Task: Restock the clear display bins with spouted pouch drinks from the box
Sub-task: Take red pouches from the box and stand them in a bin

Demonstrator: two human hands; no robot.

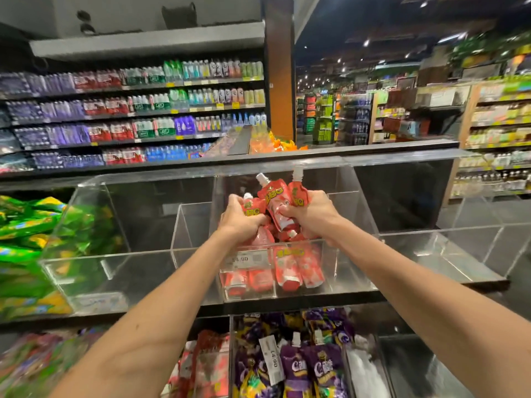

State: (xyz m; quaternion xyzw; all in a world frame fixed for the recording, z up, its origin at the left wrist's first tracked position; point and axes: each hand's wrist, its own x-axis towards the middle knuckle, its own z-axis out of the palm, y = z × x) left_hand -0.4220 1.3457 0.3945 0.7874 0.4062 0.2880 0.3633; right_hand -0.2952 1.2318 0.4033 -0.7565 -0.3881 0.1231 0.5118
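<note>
Head: green packs (26, 225) left of red pouches (290, 265).

Two hands (240, 222) (311, 214), three raised red pouches (273, 196)

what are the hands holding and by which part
The left hand and right hand each grip red pouches around the body, below the spouts, which stick up.

Bare forearms (161, 297) (hands (240, 222) (311, 215) likewise bare)
</note>
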